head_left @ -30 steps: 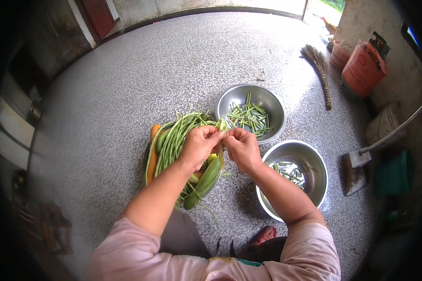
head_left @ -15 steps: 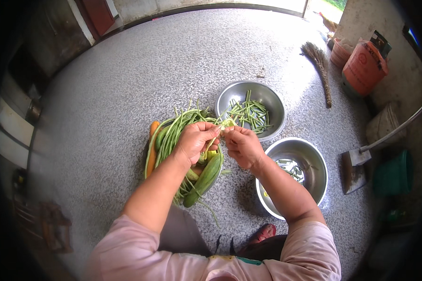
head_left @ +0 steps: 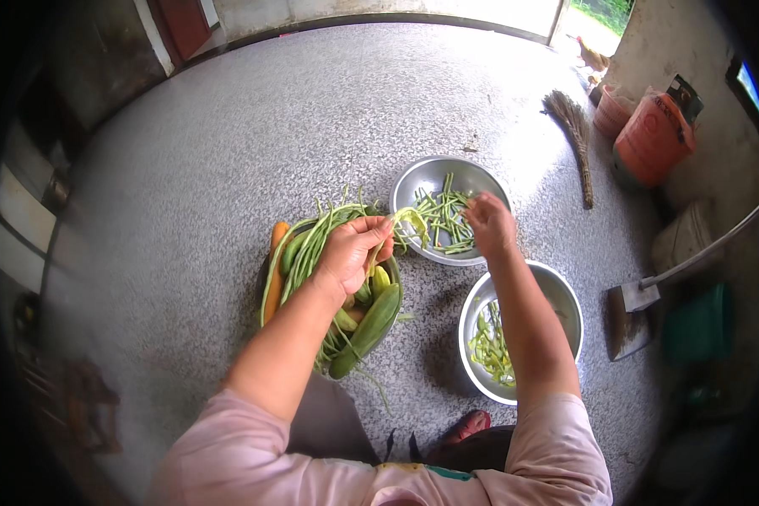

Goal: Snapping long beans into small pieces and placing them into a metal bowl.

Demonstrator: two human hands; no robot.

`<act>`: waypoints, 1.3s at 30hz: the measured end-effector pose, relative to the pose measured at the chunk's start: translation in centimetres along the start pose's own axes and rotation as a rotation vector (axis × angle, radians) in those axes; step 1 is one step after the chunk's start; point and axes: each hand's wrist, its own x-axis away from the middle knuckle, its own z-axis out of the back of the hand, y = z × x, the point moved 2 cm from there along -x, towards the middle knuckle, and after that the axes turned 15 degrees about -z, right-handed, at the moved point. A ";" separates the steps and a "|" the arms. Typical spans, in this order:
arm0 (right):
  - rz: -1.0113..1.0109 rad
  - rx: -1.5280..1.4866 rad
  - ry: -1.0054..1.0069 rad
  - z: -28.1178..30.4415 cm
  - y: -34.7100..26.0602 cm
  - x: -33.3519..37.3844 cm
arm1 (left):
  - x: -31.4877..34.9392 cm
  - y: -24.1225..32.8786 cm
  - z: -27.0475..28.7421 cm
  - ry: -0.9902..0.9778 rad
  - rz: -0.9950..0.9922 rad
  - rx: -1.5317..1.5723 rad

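My left hand (head_left: 357,253) is closed in a pinch around a pale yellow-green long bean (head_left: 412,221), whose curled, split end sticks out past the fingertips. Below that hand, a basin of vegetables holds a bundle of long beans (head_left: 309,246), a large green cucumber-like vegetable (head_left: 366,333) and an orange one (head_left: 273,282). My right hand (head_left: 491,226) hangs over the right side of the far metal bowl (head_left: 409,183), its fingers bent and slightly blurred. Cut green bean pieces (head_left: 445,218) lie in that bowl.
A nearer metal bowl (head_left: 575,325), partly under my right forearm, holds yellow-green scraps (head_left: 491,346). To the right are a straw broom (head_left: 578,143), a long-handled dustpan (head_left: 631,316), a red-covered gas cylinder (head_left: 652,139) and a green bucket (head_left: 700,325). A chicken (head_left: 593,56) stands by the doorway.
My right hand has left my left hand and moved right, over the far bowl. The left hand stays almost in place with the bean. More scraps show in the near bowl.
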 end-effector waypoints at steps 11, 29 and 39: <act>-0.362 -0.187 -0.231 -15.2 0.1 11.2 | 0.4 0.3 0.3 -0.062 -0.045 -0.306; -0.415 -0.285 -0.281 -16.2 -1.0 12.2 | 0.6 -0.6 -1.3 -0.166 -0.302 -0.406; -0.373 -0.178 -0.352 -15.9 -1.0 12.2 | 1.2 0.2 -2.1 -0.087 -0.073 -0.298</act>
